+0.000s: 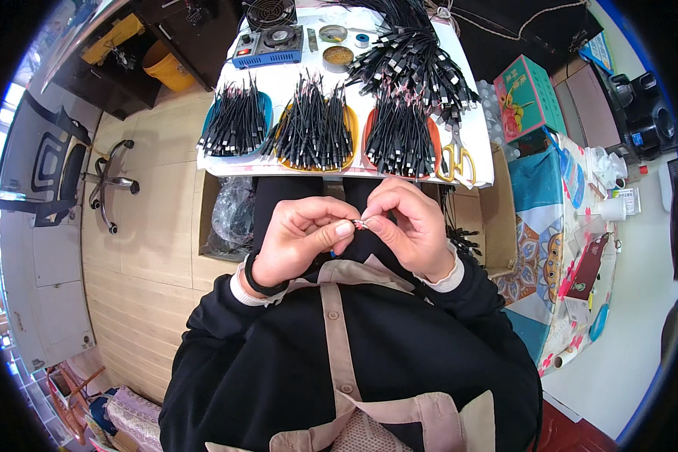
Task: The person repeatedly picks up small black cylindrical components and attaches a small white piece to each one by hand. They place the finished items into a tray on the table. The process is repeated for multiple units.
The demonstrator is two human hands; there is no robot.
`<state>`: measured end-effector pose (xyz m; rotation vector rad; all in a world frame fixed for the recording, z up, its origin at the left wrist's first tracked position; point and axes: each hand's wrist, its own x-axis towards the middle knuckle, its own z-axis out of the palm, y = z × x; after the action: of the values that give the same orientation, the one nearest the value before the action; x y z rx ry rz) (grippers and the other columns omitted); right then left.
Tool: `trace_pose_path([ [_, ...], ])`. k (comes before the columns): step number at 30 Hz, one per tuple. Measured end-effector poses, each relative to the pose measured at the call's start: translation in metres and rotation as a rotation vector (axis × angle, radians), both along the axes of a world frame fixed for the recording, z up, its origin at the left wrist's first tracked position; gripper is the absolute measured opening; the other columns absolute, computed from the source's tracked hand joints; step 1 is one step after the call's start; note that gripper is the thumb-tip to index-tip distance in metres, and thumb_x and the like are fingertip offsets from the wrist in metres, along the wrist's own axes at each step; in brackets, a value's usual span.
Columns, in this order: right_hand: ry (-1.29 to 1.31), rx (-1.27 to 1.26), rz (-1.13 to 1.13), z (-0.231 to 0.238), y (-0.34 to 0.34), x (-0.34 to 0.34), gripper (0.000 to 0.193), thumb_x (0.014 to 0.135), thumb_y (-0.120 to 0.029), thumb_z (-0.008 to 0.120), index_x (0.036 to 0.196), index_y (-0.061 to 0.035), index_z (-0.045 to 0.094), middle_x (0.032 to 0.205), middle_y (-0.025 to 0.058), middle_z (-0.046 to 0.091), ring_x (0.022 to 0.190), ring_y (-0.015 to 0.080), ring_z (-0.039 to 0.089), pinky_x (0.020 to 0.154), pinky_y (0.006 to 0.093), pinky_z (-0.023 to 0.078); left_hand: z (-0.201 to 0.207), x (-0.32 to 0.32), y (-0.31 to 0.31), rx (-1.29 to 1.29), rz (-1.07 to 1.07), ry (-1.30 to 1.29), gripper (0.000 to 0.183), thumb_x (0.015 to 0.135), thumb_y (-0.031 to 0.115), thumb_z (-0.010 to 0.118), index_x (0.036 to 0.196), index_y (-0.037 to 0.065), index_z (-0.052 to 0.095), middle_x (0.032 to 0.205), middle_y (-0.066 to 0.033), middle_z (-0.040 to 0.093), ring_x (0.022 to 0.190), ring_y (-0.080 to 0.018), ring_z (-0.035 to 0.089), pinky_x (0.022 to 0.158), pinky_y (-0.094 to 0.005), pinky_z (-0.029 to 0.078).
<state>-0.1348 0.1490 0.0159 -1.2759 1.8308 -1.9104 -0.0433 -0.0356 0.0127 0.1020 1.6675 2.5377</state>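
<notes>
In front of my lap, my left hand and my right hand meet with thumbs and fingertips pinched together. Between them are thin reddish and light-coloured wire ends of a cable; the rest of it is hidden by my fingers. On the white table just beyond stand three trays of short black cables: a blue tray at left, a yellow tray in the middle and an orange tray at right. A larger heap of black cables lies behind them.
Gold-handled scissors lie at the table's right corner. A blue heating unit, round tins and a solder spool stand at the back. Cardboard is under the table. An office chair stands left, a cluttered table right.
</notes>
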Motion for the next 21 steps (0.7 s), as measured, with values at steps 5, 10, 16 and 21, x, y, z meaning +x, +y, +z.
trace_pose_path([
  [5,0.151,0.064,-0.001,0.004,-0.002,-0.025,0.014,0.085,-0.012,0.073,0.09,-0.0016,0.064,0.087,0.0074,0.062,0.075,0.0182,0.058,0.068,0.0276,0.045,0.009,-0.019,-0.008,-0.069,0.018,-0.016,0.014,0.095,0.003,0.06,0.104,-0.007,0.065,0.078,-0.003,0.061,0.066,-0.0062,0.052,0.061,-0.0209,0.045],
  [10,0.13,0.015,-0.069,0.002,-0.011,-0.042,0.011,0.085,-0.003,0.071,0.092,-0.0004,0.064,0.087,0.0086,0.062,0.072,0.0165,0.059,0.063,0.0256,0.047,0.022,-0.045,-0.013,-0.166,-0.017,-0.025,0.013,0.096,0.002,0.057,0.104,-0.006,0.064,0.075,-0.002,0.059,0.067,-0.0058,0.052,0.061,-0.021,0.043],
  [16,-0.165,-0.115,-0.133,-0.016,-0.009,-0.058,0.023,0.092,-0.007,0.063,0.112,0.0025,0.06,0.089,0.0058,0.062,0.067,0.0078,0.053,0.064,0.0213,0.044,0.084,-0.078,-0.041,-0.408,0.203,0.122,0.014,0.095,0.004,0.058,0.106,-0.004,0.061,0.075,-0.0029,0.063,0.068,-0.0059,0.056,0.064,-0.0195,0.044],
  [21,-0.205,0.141,-0.05,-0.026,-0.001,-0.058,0.017,0.096,-0.012,0.058,0.105,0.0015,0.064,0.086,0.008,0.066,0.07,0.0126,0.064,0.064,0.0246,0.049,0.082,-0.182,-0.068,-1.042,0.433,0.474,0.012,0.093,0.008,0.059,0.092,-0.003,0.064,0.069,-0.0092,0.065,0.063,-0.0155,0.062,0.06,-0.0269,0.048],
])
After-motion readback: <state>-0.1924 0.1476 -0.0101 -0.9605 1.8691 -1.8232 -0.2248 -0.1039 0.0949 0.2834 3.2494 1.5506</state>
